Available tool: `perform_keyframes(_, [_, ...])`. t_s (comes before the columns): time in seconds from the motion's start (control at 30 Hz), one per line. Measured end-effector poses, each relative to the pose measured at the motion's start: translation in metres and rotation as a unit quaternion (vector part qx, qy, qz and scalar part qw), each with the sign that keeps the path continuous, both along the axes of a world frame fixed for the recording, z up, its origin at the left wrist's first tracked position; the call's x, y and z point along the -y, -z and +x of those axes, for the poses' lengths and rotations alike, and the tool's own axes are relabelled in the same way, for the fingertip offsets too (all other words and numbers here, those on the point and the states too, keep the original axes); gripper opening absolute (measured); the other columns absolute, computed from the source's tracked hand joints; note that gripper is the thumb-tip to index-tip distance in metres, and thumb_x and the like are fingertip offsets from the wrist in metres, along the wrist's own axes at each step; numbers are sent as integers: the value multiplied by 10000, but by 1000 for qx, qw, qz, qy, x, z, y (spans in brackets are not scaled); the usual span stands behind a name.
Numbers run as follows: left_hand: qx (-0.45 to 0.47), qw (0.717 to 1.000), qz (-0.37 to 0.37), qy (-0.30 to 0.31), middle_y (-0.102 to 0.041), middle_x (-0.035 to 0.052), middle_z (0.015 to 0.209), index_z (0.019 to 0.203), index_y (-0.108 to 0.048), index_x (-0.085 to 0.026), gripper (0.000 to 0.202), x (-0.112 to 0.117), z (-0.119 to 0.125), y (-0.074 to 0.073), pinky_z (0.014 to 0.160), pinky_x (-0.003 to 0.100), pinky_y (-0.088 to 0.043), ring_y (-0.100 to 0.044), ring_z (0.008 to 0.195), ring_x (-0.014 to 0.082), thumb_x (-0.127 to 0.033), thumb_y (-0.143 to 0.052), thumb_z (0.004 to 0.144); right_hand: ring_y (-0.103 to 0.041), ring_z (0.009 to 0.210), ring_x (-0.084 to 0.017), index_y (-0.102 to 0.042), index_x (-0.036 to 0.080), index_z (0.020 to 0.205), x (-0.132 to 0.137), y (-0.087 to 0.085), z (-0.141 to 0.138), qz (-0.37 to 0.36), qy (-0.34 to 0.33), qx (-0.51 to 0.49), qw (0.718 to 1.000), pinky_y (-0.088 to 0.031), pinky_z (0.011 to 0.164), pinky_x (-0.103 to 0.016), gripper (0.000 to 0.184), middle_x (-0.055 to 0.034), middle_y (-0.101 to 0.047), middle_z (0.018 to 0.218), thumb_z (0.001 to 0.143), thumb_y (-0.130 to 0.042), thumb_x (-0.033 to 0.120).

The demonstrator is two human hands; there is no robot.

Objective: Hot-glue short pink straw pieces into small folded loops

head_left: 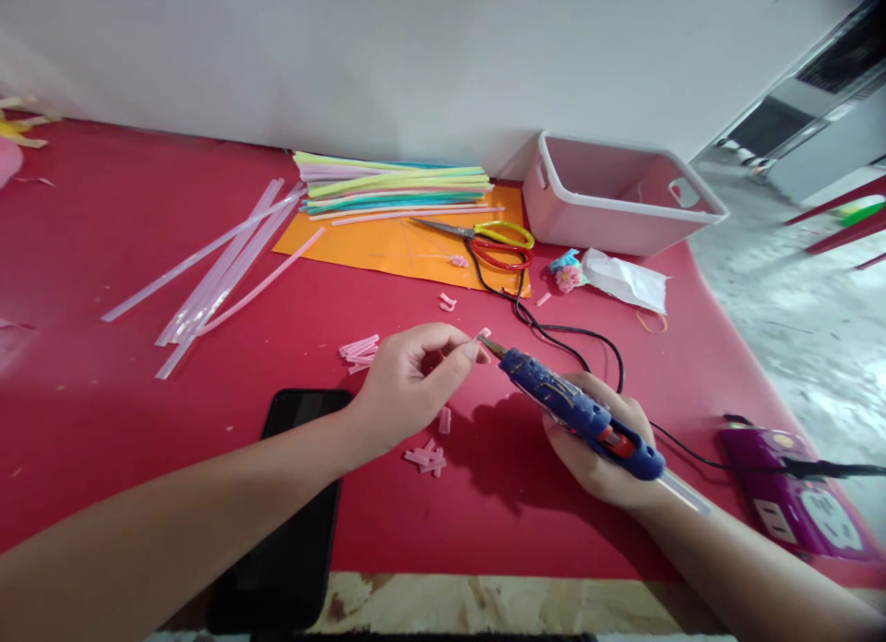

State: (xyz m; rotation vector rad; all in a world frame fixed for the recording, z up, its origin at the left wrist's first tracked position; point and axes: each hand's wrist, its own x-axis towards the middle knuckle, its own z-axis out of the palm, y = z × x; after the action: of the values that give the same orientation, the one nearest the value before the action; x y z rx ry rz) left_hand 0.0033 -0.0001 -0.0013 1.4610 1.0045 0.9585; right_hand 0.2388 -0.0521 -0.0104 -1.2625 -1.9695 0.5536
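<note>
My left hand point(415, 374) pinches a small pink piece of pipe cleaner point(485, 333) between thumb and forefinger, over the middle of the table. Wrapped around a blue glue gun point(568, 398) is my right hand point(602, 439). The gun's nozzle points left and meets the pink piece, or nearly so; I cannot tell which. A clear glue stick point(684, 493) juts from its back end. Short pink cut pieces lie in small piles point(427, 458) below my left hand and beside it point(360, 351). Another bent pink piece point(447, 303) rests just beyond.
A black phone point(297, 522) lies under my left forearm. Clear glue sticks point(228, 264) are at left. Behind are pipe cleaners point(401, 185), scissors point(484, 236) on orange paper point(360, 250), and a pink bin point(616, 213). A black cord point(554, 326) runs near a purple power strip point(796, 490).
</note>
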Motion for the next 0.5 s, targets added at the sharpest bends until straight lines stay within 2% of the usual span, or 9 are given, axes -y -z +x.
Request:
perform_keyframes(0.13, [-2,1000,11,2,-678,19,751,855,-724,-158,235,0,0,-1,630,225,-544,-630,675,127,-310,-564,936,-513,397,-102,-616,254,964,0,1,-1,4,1,4,1000,-404,400,-220,274,52,-625,582,739,-602,99])
perform_keyframes(0.3, [0,1000,0,3,-685,30,783,867,-722,-166,244,0,-1,0,681,250,-569,-657,745,149,-336,-565,946,-530,406,-106,-610,264,973,0,1,-2,5,6,3,1000,-417,415,-221,288,53,-646,608,736,-598,99])
perform_keyframes(0.5, [4,1000,3,7,-669,22,767,856,-713,-165,247,1,0,2,639,234,-559,-663,728,143,-343,-570,949,-512,395,-95,-604,254,970,-1,1,0,1,0,-1,1000,-397,390,-212,279,54,-633,603,743,-600,92])
